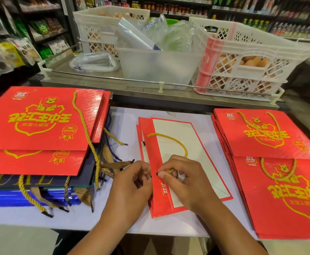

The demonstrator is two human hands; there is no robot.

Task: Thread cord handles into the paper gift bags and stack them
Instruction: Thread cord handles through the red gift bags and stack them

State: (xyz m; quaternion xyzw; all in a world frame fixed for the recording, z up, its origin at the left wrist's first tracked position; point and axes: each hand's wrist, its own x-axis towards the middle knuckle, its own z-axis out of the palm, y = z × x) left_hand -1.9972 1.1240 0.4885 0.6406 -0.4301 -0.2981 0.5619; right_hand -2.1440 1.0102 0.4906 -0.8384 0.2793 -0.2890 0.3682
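Our right hand [185, 179] pinches the yellow cord [176, 142] near its black tip, while our left hand [132, 183], fingers curled, grips the edge of the flat red bag [155, 157]. That bag lies mid-surface between two red stacks.

Open bag [178, 162] lies between two bag stacks [40, 126] [279, 172]; crates [242, 61] behind.

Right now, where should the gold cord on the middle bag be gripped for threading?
Pinch the gold cord just behind its black tip, coming from the right as the right hand does: the stiff tip points left at the bag edge held by the left hand.
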